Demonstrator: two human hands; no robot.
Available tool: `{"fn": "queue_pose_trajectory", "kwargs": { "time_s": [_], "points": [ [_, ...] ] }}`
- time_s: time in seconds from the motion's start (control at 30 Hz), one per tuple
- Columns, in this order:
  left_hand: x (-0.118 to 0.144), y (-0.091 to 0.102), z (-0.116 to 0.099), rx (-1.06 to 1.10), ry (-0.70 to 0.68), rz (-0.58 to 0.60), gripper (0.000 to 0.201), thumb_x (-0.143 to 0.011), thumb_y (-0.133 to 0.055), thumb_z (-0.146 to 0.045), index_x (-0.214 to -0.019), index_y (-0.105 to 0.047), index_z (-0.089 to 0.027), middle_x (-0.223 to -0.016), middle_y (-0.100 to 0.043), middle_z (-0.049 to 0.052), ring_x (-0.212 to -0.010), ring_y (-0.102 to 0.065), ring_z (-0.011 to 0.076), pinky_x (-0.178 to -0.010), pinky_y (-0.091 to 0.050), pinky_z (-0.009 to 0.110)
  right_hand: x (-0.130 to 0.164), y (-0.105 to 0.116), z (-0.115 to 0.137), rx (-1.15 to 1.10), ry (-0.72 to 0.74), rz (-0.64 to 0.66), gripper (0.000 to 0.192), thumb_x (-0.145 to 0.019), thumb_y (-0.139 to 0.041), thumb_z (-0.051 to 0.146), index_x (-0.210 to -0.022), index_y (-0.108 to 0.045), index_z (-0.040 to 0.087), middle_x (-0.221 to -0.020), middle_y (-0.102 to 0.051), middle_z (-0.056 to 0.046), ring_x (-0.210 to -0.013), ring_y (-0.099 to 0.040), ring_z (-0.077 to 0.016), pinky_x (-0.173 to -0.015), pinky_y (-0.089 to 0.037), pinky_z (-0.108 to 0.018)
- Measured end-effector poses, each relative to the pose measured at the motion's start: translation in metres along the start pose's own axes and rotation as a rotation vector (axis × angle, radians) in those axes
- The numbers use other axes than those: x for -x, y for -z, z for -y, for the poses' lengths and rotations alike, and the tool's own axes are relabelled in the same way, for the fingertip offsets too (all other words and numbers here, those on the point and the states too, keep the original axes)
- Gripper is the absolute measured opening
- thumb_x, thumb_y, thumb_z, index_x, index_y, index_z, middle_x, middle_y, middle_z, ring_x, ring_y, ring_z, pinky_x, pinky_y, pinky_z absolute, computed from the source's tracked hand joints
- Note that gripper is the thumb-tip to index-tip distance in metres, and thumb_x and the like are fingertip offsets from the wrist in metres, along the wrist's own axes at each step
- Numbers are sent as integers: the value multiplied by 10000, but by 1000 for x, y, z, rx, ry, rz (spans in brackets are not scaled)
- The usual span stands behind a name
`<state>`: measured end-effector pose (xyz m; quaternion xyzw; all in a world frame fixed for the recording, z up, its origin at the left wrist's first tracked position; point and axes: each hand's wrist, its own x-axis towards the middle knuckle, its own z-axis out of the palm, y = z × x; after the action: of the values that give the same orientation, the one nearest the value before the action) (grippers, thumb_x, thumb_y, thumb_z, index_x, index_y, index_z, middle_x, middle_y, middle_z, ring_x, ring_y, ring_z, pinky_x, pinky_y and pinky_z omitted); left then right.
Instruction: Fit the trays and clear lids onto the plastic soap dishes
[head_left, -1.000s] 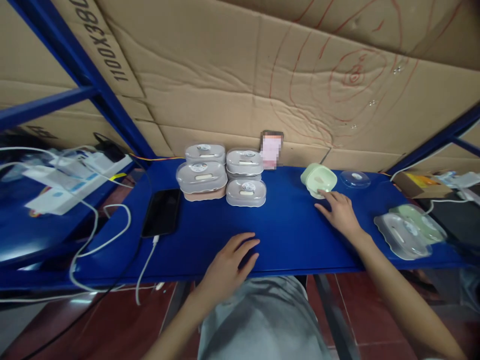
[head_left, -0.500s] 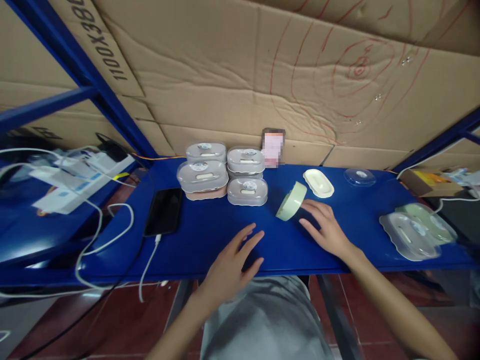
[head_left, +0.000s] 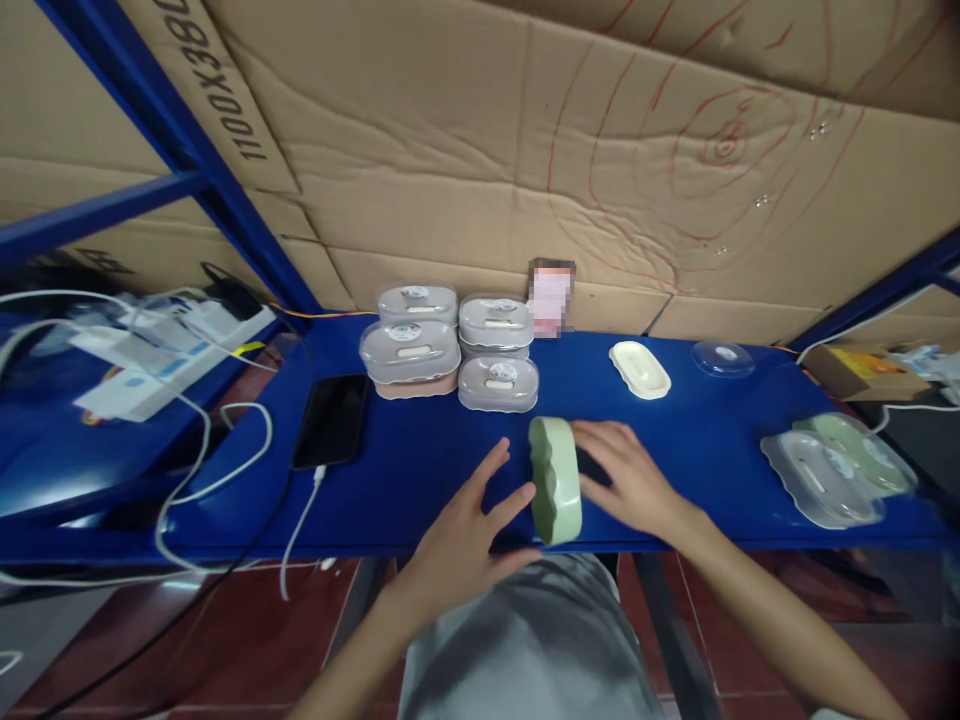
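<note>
A light green soap box base (head_left: 556, 482) with a wavy rim stands on its side in front of me, tipped up. My right hand (head_left: 626, 475) grips it from the right, its fingertips partly hidden behind it. To its left is my left hand (head_left: 472, 525), open with fingers spread. One of its fingertips comes up to the base's wavy edge; I cannot tell whether they touch. Farther back lies a cream oval soap tray (head_left: 640, 369). A clear lid (head_left: 722, 359) with a round sticker rests to the right of that tray.
Several lidded soap boxes (head_left: 411, 350) are stacked at the back left. More boxes (head_left: 825, 478) lie at the right end of the blue table (head_left: 420, 475). A plugged-in phone (head_left: 330, 422), cables and a power strip (head_left: 176, 365) are on the left. Cardboard (head_left: 420, 130) walls the back.
The green base has come nearer to me and leftward with my right hand, turning more upright. My left hand has spread its fingers wider beside it.
</note>
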<state>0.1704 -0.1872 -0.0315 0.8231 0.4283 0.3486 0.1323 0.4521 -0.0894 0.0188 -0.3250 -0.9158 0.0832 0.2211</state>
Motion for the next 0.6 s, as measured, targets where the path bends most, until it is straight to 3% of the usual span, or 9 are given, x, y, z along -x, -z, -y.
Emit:
{"fn": "queue_pose_trajectory", "kwargs": {
  "time_s": [0.13,0.27,0.33,0.43,0.53,0.6],
  "points": [
    [1,1,-1,-13,50,11,856,-894,-872,-318,-1605,-399,-378,-1803,-138,145,-1533,-490,403,-1074,-630,521,-8,-12,34,-85,100,80,510,-1077,-562,282,-1585,-515,272,-1479,-675,-140,-1337,-663,-287,-1160,-475,-549],
    [-3,4,-1,-20,104,-12,726,-948,-812,-359,-1579,-454,-317,-1758,-274,157,-1542,-474,382,-1167,-557,551,-15,0,28,-50,7,16,449,-1114,-526,328,-1561,-533,284,-1479,-685,-108,-1363,-651,-272,-1114,-516,-513],
    [-5,4,0,-42,73,28,640,-981,-769,-394,-1553,-495,-307,-1724,-360,150,-1533,-482,374,-1175,-542,561,-18,12,10,14,-13,7,422,-1122,-507,347,-1537,-561,295,-1486,-685,-91,-1374,-645,-270,-1126,-511,-512],
    [-7,3,2,-87,48,42,505,-1019,-705,-371,-1495,-562,-283,-1622,-515,147,-1442,-571,359,-1136,-559,565,-18,28,-36,176,-119,-68,412,-1124,-468,392,-1492,-614,276,-1487,-682,-102,-1391,-631,-300,-1156,-488,-536],
    [-9,1,4,-114,66,36,376,-1026,-649,-270,-1400,-624,-241,-1435,-667,140,-1317,-661,332,-1111,-565,563,-8,33,-91,333,-351,-109,531,-1104,-436,488,-1507,-591,179,-1516,-642,-198,-1413,-600,-396,-1134,-478,-624],
    [-9,0,5,-123,51,42,324,-1034,-608,-226,-1355,-645,-234,-1334,-728,113,-1276,-689,310,-1125,-549,561,5,29,-114,347,-400,-77,569,-1091,-439,521,-1491,-593,147,-1451,-674,-236,-1362,-632,-429,-1091,-493,-662]
  ]
}}
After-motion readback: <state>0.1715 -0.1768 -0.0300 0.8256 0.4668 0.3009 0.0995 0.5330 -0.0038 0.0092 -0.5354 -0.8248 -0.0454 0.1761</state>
